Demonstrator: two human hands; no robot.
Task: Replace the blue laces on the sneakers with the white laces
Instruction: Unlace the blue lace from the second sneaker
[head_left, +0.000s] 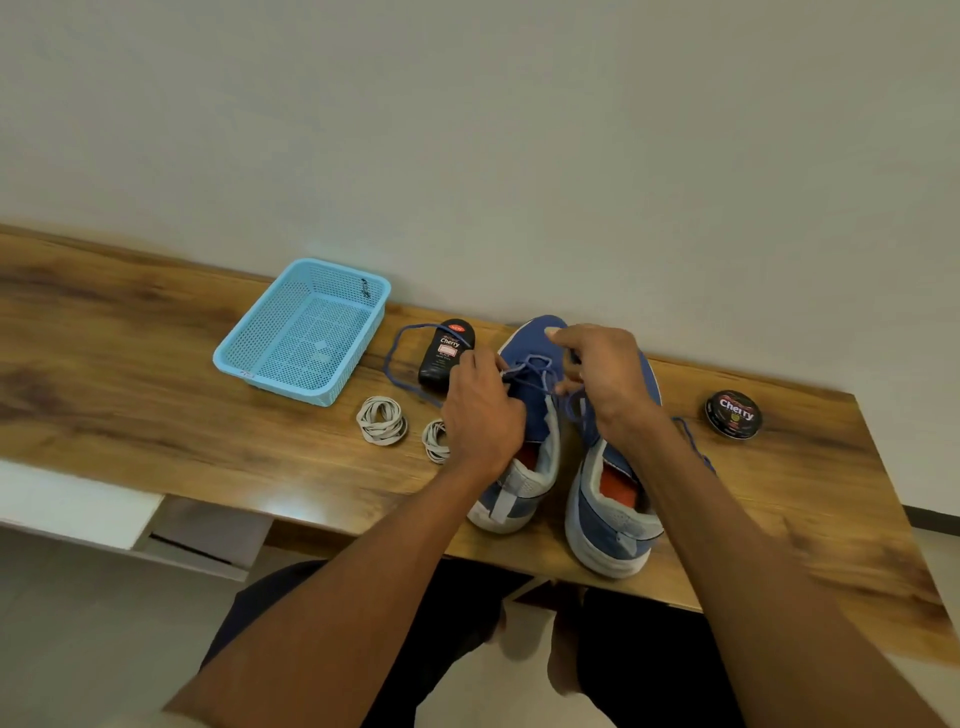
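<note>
I see two blue sneakers side by side on the wooden table (156, 374), long axes running near to far, heels at the near edge and toes toward the wall. The left sneaker (524, 415) and right sneaker (613, 499) both have pale grey soles and collars and orange insoles. My left hand (480, 415) pinches the blue lace (530, 387) over the left sneaker's tongue, fingers curled on it; my right hand (602, 379) has curled fingers pinching the same lace just right of it. A loose length of the lace loops far left past the black polish bottle (447, 353). Two coiled white laces (382, 421) lie just left of the sneakers, the nearer coil partly behind my left hand. A light blue basket (236, 353) sits farther left, and a round polish tin (733, 414) lies to the right.
</note>
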